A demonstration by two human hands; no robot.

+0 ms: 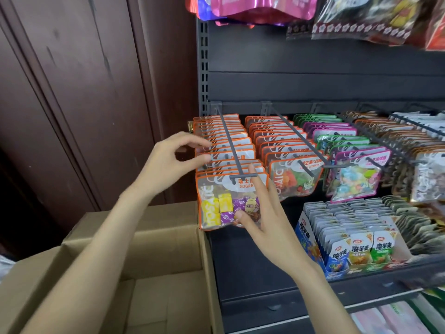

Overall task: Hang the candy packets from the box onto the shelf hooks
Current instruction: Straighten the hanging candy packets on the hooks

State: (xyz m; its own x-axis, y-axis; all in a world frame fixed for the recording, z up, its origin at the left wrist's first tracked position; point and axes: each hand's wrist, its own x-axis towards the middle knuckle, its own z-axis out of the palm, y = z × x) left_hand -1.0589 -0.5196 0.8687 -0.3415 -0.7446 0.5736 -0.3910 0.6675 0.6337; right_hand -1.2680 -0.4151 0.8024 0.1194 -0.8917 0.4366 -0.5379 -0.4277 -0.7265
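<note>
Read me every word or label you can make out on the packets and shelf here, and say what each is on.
"SUGAR" and sideways "MOSAIC": front orange-edged candy packet on the leftmost hook.
"MOSAIC", partly hidden: front packet of the second orange row.
"魔芋爽": small snack packets on the lower shelf.
The remaining Chinese print on the hanging packets and the foil bags above is too blurred to read.

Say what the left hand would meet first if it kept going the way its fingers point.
Probably the orange-edged packets on the leftmost hook: the left hand points right at their edges, and its fingertips look at or near them. Depth is unclear.
</note>
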